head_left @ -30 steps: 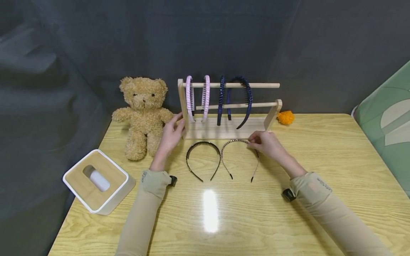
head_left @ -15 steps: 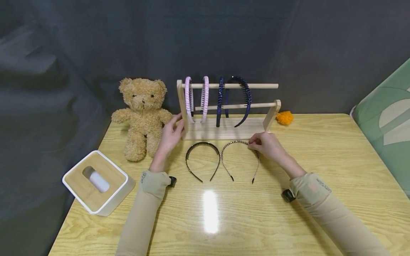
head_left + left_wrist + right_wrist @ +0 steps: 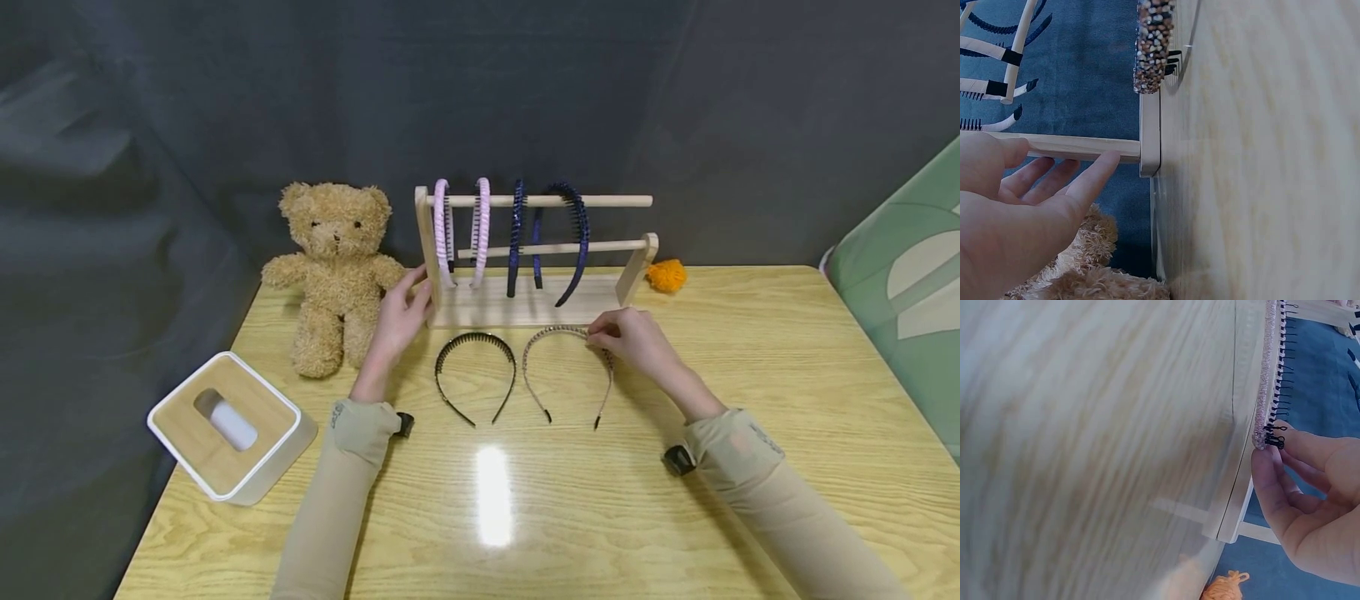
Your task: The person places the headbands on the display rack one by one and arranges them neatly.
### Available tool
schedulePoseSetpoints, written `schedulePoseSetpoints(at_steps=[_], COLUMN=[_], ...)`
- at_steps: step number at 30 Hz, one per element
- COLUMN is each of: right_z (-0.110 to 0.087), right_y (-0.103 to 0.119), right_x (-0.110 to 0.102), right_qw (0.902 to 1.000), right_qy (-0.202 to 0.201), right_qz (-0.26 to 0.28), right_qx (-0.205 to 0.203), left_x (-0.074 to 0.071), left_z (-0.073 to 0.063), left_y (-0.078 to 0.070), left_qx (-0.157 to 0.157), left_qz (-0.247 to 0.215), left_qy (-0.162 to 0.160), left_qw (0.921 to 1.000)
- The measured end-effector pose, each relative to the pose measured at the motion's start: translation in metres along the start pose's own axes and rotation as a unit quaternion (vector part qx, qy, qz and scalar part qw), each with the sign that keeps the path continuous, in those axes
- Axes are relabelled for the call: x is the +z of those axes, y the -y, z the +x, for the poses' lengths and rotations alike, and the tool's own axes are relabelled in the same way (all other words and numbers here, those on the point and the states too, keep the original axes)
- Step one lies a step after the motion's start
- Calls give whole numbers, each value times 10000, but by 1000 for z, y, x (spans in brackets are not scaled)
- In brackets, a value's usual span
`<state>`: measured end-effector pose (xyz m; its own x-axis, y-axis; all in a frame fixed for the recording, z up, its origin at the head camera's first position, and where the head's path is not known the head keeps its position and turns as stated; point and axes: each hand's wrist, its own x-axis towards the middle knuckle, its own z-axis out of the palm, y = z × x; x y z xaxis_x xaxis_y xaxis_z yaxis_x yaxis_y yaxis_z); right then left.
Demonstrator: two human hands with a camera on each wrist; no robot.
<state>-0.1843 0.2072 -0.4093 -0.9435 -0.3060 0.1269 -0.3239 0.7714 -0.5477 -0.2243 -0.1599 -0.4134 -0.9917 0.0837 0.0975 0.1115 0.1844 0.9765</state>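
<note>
In the head view, my right hand (image 3: 633, 337) pinches the top right of a pinkish rhinestone headband (image 3: 530, 354) by the front of a wooden headband rack (image 3: 487, 312). Close up in the right wrist view, thumb and fingers meet on the end of the toothed band (image 3: 1265, 381). A black toothed headband (image 3: 476, 337) lies just left of it. My left hand (image 3: 401, 312) holds the rack's left post (image 3: 1079, 147), with fingertips on and partly behind the wood. Two lilac headbands (image 3: 482, 233) and two navy headbands (image 3: 516, 237) hang from the upper rod.
A teddy bear (image 3: 337, 271) sits beside my left hand. A white tissue box (image 3: 281, 450) with a wooden lid stands at the table's left edge. An orange pompom (image 3: 667, 276) is right of the rack. A dark curtain (image 3: 480, 92) hangs behind the table (image 3: 600, 508).
The rhinestone headband has shifted slightly right with my right hand, leaving a small gap from the black one. The rightmost navy headband sways slightly. My left hand stays on the post.
</note>
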Motion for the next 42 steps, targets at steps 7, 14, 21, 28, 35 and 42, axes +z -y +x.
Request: schedulePoseSetpoints(at_steps=[7,14,21,28,35,42], right_z=[-3,-7,-11,-16,-23,-27], right_y=[1,1,1,0,1,-1], right_x=[-5,-9,-15,-21,-29,-36], right_qw=[9999,9997,9998,9996,9991,9988], right_qy=[-112,-136,-86,-216,-369,-396], right_qz=[3,130,153,188,218,275], right_qx=[-71,134,116,54,12,119], left_x=[0,0,0,1,2,2], left_z=[0,1,2,1,1,1], left_y=[-1,-1,0,1,-1,-2], left_qx=[-4,67,33,2,-22,35], left_qz=[74,61,107,93,68,73], left_qy=[-45,-28,-54,-68,-60,-56], left_qw=[10000,10000,9999,9999,10000,10000])
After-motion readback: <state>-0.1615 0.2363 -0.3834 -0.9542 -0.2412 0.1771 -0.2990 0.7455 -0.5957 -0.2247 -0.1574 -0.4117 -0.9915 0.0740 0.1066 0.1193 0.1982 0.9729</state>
